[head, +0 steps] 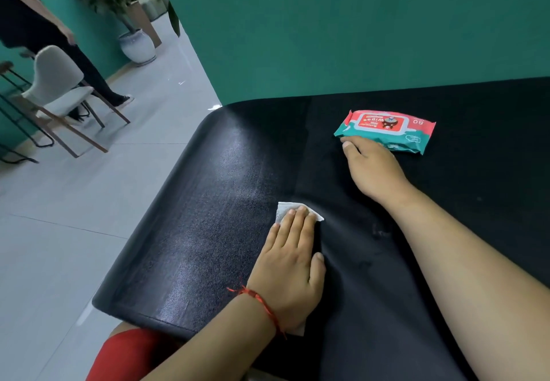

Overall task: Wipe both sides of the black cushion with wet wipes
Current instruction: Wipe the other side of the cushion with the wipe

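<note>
Left hand (290,264) lies flat, fingers straight; right hand (369,166) reaches forward, fingers hidden.

Leather-like black cushion (208,232), fine grain, glossy sheen. On cushion: thin matt white wipe (282,210), glossy plastic-film wipes pack (387,130). Beside cushion: smooth grey floor tiles (89,202).

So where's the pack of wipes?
The pack of wipes lies on the black cushion, upper right in the head view, with the right hand touching its near edge.

Even indoor light; pale glare streaks the black cushion (214,202) at left; wide-angle bending at edges; slight softness throughout.
</note>
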The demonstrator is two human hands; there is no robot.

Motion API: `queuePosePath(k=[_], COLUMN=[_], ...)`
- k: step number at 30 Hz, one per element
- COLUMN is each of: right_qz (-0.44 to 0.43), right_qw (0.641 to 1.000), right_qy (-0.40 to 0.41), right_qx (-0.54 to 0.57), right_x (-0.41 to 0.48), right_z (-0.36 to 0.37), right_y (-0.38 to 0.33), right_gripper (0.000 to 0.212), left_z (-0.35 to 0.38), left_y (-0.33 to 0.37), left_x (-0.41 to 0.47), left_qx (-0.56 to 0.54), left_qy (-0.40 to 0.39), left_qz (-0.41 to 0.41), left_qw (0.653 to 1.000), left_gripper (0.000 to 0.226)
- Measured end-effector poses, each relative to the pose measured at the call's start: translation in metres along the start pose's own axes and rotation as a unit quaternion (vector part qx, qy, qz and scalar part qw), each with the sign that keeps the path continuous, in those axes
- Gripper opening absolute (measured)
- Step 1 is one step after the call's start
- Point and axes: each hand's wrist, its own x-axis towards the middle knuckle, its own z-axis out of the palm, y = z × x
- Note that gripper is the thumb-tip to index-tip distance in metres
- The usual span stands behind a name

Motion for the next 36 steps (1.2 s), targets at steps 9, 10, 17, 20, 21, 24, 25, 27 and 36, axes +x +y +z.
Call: queuePosePath(k=[9, 10, 17, 20, 21, 24, 25, 27, 36], right_qz=[0.046, 0.052, 0.055, 0.007, -0.008, -0.021, -0.005, 0.031, 0.054], right_qw=[0.987, 0.985, 0.991, 0.990, 0.983, 0.968, 0.968, 0.968, 0.971], right_qy=[0.032, 0.042, 0.078, 0.132, 0.151, 0.153, 0.131, 0.085, 0.065], right_qx=[0.148, 0.160, 0.089, -0.046, -0.101, -0.199, -0.216, -0.235, -0.223], right_x=[0.006, 0.008, 0.010, 0.011, 0.010, 0.008, 0.008, 0.009, 0.010], right_z=[-0.017, -0.020, -0.021, -0.022, -0.023, -0.025, -0.025, -0.025, -0.021], right_y=[0.007, 0.008, 0.014, 0.017, 0.017, 0.022, 0.024, 0.028, 0.027], right_gripper=[0.028, 0.027, 0.037, 0.042, 0.043, 0.053, 0.057, 0.062, 0.065], left_z=[0.003, 0.004, 0.006, 0.006, 0.006, 0.007, 0.007, 0.009, 0.009], left_y=[-0.001, -0.001, -0.004, -0.006, -0.006, -0.008, -0.008, -0.009, -0.015], left_x=[0.046, 0.051, 0.092, 0.109, 0.114, 0.130, 0.136, 0.149, 0.204], left_qx=[-0.008, -0.010, -0.020, -0.018, -0.018, -0.015, -0.013, -0.014, -0.004], left_qy=[0.014, 0.014, 0.015, 0.018, 0.019, 0.025, 0.027, 0.028, 0.034], left_qz=[-0.006, -0.007, -0.024, -0.024, -0.024, -0.029, -0.030, -0.030, -0.045], left_qw=[1.000, 1.000, 0.999, 0.999, 0.999, 0.999, 0.999, 0.999, 0.998], left_gripper=[0.079, 0.079, 0.088, 0.090, 0.090, 0.092, 0.093, 0.094, 0.098])
